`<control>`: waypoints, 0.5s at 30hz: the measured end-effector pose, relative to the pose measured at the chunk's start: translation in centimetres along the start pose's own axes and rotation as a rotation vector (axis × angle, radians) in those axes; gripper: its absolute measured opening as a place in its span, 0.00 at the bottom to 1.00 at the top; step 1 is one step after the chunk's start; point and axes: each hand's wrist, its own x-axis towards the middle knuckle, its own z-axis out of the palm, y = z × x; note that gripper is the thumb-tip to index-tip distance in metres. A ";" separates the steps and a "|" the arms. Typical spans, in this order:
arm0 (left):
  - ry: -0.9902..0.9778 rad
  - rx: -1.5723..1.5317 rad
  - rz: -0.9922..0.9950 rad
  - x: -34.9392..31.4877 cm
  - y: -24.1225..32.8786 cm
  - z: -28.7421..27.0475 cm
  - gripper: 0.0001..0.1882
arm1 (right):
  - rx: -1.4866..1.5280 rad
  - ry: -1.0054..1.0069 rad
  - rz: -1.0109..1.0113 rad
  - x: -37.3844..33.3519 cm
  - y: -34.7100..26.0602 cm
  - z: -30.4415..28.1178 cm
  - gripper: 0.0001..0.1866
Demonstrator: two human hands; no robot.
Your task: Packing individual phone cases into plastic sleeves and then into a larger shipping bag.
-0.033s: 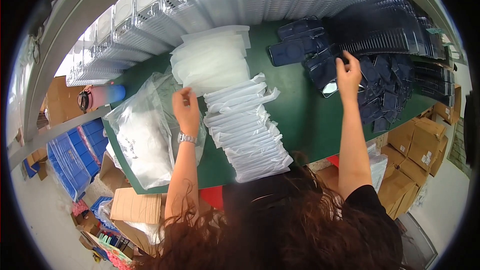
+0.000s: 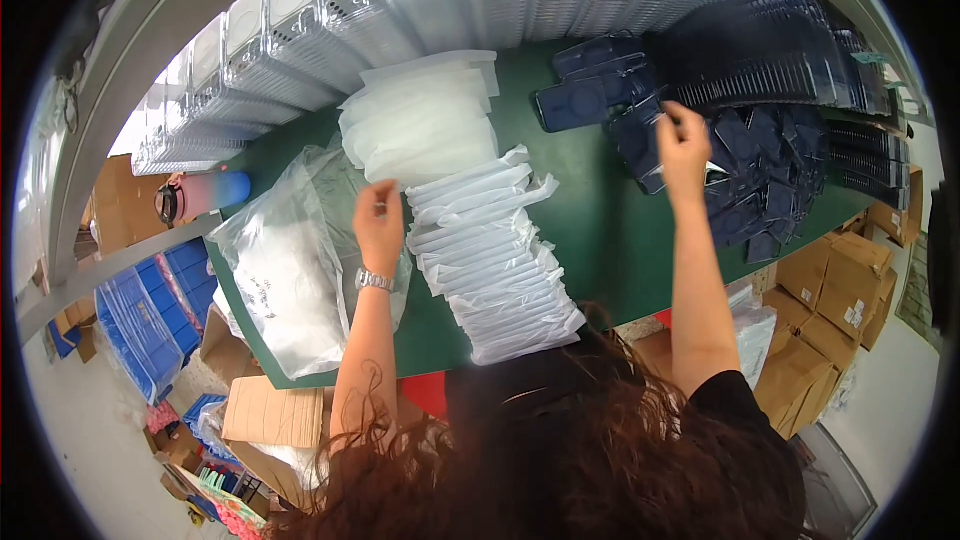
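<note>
My left hand [image 2: 378, 222], with a metal watch [image 2: 375, 280] at the wrist, hovers by the left edge of the translucent white sleeves [image 2: 420, 125]. Its fingers are loosely bent and apart, nothing visible in them. Just below lies a row of overlapping wrapped white packets [image 2: 490, 260]. On the right, my right hand [image 2: 685, 155] is over dark blue phone cases [image 2: 572, 104]. Its thumb and fingers are drawn together at the edge of one case; what they pinch, if anything, I cannot make out. A heap of loose dark cases [image 2: 765, 175] lies right of it.
Tall stacks of clear plastic trays [image 2: 480, 0] line the back of the green table [image 2: 620, 260]. Stacked dark cases [image 2: 760, 50] fill the back right. A clear plastic bag [image 2: 290, 280] and a bottle [image 2: 205, 195] are at left. Cardboard boxes [image 2: 825, 300] and blue crates [image 2: 150, 320] flank the table.
My right hand has shifted slightly left over the dark cases, and the bright reflection on the case beside it is gone. My left hand has moved slightly right.
</note>
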 end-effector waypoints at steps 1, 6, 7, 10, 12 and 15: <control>-0.008 0.001 0.004 -0.3 -0.4 0.4 0.11 | 0.055 -0.132 -0.071 -0.9 -1.1 1.2 0.11; -0.110 -0.254 0.003 -0.1 -2.6 1.1 0.15 | 0.424 -0.826 0.111 -6.7 -3.5 11.1 0.18; -0.114 -0.256 0.006 0.2 -2.8 1.2 0.15 | 0.421 -0.822 0.112 -6.7 -3.7 11.7 0.18; -0.094 -0.159 -0.137 0.5 -2.6 1.3 0.15 | 0.593 -0.901 0.393 -5.9 -4.2 12.9 0.15; 0.076 -0.163 -0.144 0.7 -1.6 1.9 0.15 | 0.597 -0.925 0.417 -5.7 -4.1 13.3 0.15; 0.054 -0.183 -0.175 1.1 -2.1 2.0 0.15 | 0.621 -0.951 0.458 -5.6 -4.3 13.8 0.16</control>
